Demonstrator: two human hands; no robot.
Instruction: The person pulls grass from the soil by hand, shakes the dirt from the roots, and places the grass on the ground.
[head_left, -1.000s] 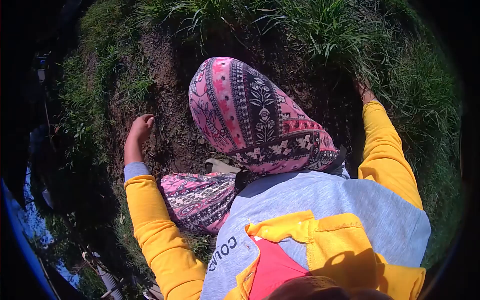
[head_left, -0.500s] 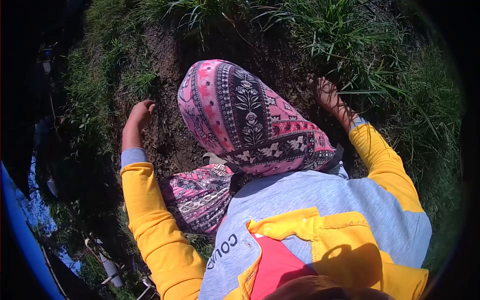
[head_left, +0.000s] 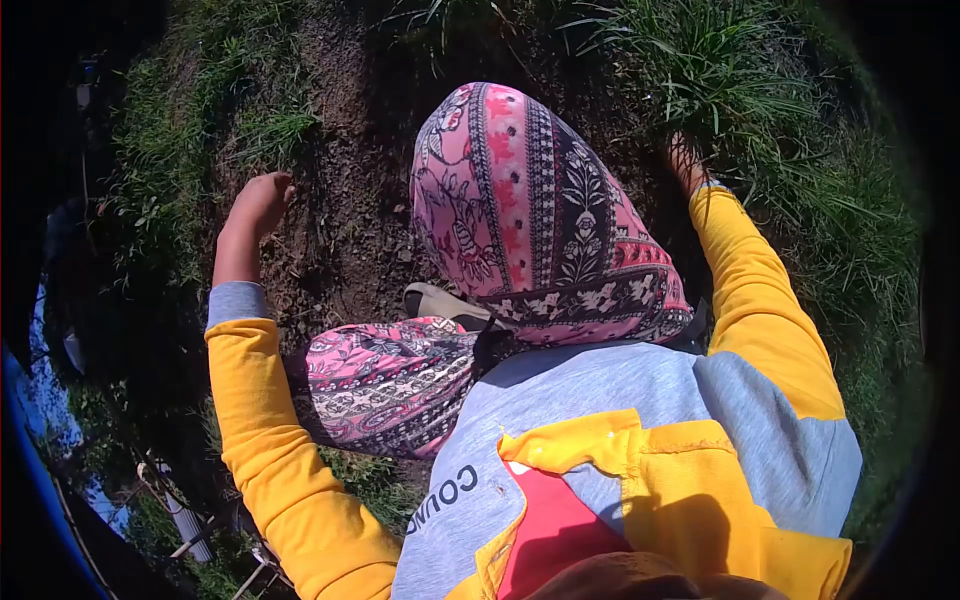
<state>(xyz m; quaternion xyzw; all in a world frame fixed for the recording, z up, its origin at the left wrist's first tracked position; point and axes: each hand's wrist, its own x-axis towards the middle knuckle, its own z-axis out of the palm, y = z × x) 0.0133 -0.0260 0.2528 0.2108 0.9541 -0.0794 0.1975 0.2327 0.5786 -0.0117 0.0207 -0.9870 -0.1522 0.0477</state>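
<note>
My left hand (head_left: 262,203) hangs over the edge of the dark soil (head_left: 345,170) on the left, its fingers curled in; whether they hold anything small is hidden. At the right, my right hand (head_left: 686,165) reaches into the shaded base of a grass clump (head_left: 715,85), and its fingers are covered by blades and shadow. Between the hands, my bent knee in pink and black patterned trousers (head_left: 510,190) stands over the soil. The other leg (head_left: 385,385) is folded lower left.
A shoe (head_left: 445,303) shows between the legs. More grass (head_left: 275,125) grows along the upper left. At the lower left are a grey ribbed object (head_left: 190,528) and thin sticks. Grass also borders the right side.
My left hand has moved left and slightly up. My right hand has moved up and right, deeper into the grass. The raised knee has shifted up and right in view.
</note>
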